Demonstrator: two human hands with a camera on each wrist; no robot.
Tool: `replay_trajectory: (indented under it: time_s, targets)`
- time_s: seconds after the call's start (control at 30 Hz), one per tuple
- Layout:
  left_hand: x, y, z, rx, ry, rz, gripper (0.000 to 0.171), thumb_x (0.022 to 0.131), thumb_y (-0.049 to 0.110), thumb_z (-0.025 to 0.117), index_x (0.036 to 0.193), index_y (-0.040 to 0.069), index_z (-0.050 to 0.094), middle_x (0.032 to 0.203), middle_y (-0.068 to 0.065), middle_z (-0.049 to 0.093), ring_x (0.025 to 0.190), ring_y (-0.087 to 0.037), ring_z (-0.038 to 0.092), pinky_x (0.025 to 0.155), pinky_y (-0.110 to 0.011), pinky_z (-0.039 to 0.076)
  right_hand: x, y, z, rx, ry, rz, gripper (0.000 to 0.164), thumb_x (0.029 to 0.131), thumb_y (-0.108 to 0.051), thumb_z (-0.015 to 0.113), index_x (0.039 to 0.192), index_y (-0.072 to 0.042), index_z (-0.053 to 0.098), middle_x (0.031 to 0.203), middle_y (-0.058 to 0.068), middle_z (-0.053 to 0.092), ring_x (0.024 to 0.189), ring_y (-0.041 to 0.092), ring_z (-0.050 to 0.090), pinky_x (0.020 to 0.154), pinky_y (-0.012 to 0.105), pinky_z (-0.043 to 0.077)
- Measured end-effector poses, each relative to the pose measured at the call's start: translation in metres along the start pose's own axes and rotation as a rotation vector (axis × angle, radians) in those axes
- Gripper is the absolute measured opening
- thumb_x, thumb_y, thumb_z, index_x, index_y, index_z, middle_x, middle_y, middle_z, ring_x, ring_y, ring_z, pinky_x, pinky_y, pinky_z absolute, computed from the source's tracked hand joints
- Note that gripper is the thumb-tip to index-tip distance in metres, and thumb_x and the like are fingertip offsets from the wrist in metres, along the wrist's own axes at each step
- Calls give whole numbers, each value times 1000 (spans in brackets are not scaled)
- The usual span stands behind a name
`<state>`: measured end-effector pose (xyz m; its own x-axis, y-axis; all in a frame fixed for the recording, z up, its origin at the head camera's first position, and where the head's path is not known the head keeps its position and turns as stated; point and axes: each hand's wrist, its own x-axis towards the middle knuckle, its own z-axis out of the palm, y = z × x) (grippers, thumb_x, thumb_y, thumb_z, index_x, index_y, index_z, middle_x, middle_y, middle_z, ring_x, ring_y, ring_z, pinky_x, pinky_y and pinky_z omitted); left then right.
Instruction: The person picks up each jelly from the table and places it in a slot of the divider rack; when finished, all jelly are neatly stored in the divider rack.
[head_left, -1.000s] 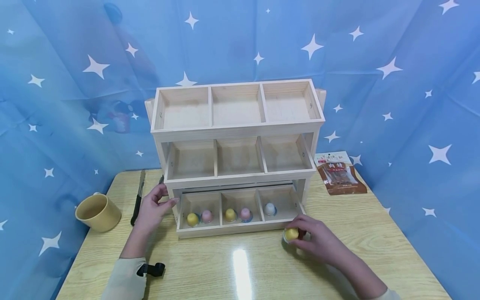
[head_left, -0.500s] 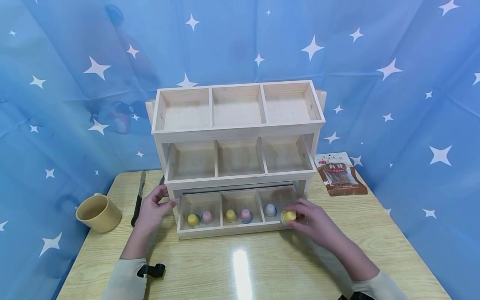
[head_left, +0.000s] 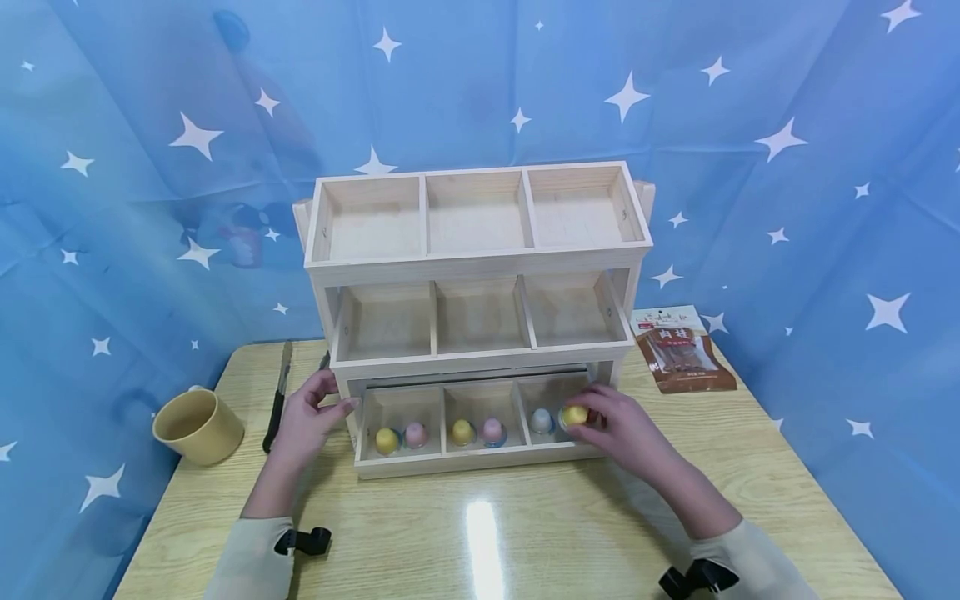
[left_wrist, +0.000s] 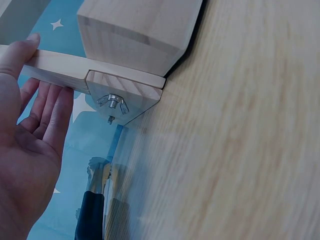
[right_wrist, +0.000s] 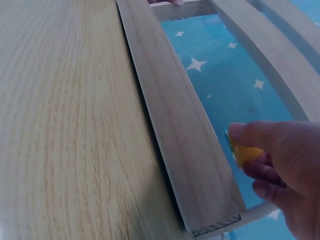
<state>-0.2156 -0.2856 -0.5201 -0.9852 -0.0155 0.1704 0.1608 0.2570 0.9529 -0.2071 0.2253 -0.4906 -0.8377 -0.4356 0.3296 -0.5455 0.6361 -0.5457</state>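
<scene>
My right hand pinches a yellow jelly cup between thumb and fingers, inside the right compartment of the bottom tray, beside a white jelly cup. In the right wrist view the yellow cup shows partly behind the thumb. The tray belongs to a three-tier wooden rack. My left hand holds the rack's left side upright, thumb on one face and fingers on the other. In the tray's left compartment sit a yellow cup and a pink cup; another yellow and pink pair sits in the middle.
A yellow mug and a black-handled knife are on the table's left side. A brown snack packet lies to the right of the rack. The upper two tiers hold nothing. A blue starry curtain hangs behind.
My right hand has lifted the yellow jelly cup from the table before the rack, over the front edge and into the bottom tray's right compartment. The left hand has stayed on the upright.
</scene>
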Motion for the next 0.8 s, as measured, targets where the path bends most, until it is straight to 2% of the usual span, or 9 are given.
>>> replay_trajectory:
  time_s: [0.13, 0.33, 0.57, 0.8]
  targets:
    - [0, 0, 0, -5, -3, -4, 47, 103, 7, 80, 145, -1, 61, 128, -25, 67, 117, -19, 68, 93, -21, 62, 4, 2, 2, -23, -23, 32, 30, 92, -10, 92, 120, -6, 81, 108, 0, 70, 88, 18, 66, 73, 34, 60]
    - [0, 0, -1, -2, -7, -10, 48, 103, 8, 80, 146, -1, 60, 130, -28, 66, 116, -14, 67, 93, -21, 62, 10, 5, 6, -68, -34, 34, 28, 92, -9, 90, 118, -3, 81, 111, 6, 72, 89, 17, 66, 74, 35, 61]
    - [1, 1, 0, 1, -6, -13, 47, 103, 8, 81, 145, 0, 61, 130, -27, 67, 121, -26, 67, 93, -21, 62, 14, 6, 9, -109, -59, 36, 26, 91, -8, 91, 115, -3, 81, 110, 7, 73, 90, 18, 65, 75, 36, 60]
    - [1, 0, -1, 0, -6, -22, 47, 103, 9, 81, 145, 1, 61, 132, -27, 67, 123, -32, 66, 94, -22, 62, 17, 6, 12, -144, -77, 34, 24, 89, -7, 92, 110, -4, 81, 105, 6, 73, 88, 18, 65, 74, 37, 59]
